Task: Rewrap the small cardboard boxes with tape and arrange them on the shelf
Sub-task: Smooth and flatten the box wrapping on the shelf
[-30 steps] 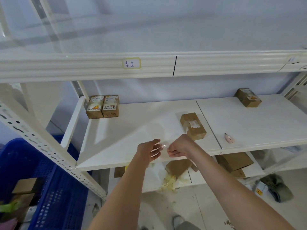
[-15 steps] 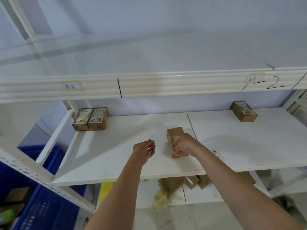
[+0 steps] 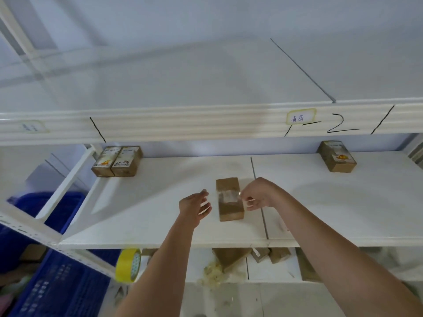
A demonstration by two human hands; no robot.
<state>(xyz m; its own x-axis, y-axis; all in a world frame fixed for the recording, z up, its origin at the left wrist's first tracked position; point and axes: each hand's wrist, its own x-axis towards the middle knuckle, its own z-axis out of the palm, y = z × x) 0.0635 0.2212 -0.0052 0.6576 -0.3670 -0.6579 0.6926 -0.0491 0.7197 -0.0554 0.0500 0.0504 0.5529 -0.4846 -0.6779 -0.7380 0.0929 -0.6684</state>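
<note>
A small brown cardboard box (image 3: 229, 209) lies on the white middle shelf (image 3: 148, 213), with a strip of clear tape (image 3: 226, 196) across its top. My right hand (image 3: 257, 194) is at the box's right side and pinches the end of that tape. My left hand (image 3: 194, 205) hovers just left of the box with fingers spread, apart from it. Two wrapped boxes (image 3: 117, 161) stand side by side at the shelf's back left. Another box (image 3: 337, 156) lies at the back right.
A yellow tape roll (image 3: 128, 265) sits at the lower shelf's left edge. Several brown boxes (image 3: 249, 257) and crumpled tape scraps (image 3: 214, 274) lie on the lower shelf. A blue crate (image 3: 57, 291) stands at lower left. The upper shelf rail (image 3: 183, 122) overhangs.
My right hand has drawn off the box top to its right side, tape now lies across the box. My left hand has opened and come nearer the box. The view tilted up.
</note>
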